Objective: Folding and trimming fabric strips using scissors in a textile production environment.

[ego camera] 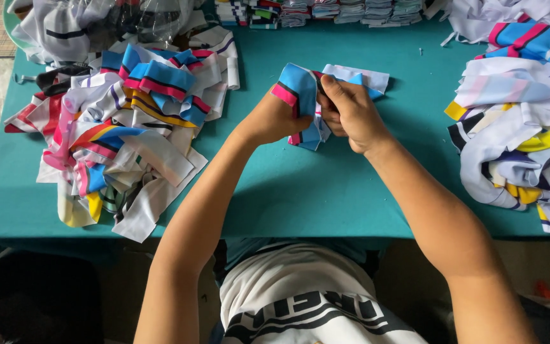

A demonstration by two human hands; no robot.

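Both of my hands hold one small fabric piece [297,86], blue and white with a pink and black stripe, above the middle of the teal table [300,191]. My left hand [274,118] is pushed into the cloth from below, so its fingers are hidden. My right hand [348,111] pinches the top edge with thumb and fingers. A white flap of the piece lies flat on the table behind my right hand.
A loose heap of striped fabric pieces [125,127] covers the left of the table. Another heap [520,121] fills the right side. Neat folded stacks [326,11] line the far edge. A clear plastic bag of cloth [97,22] sits at the far left.
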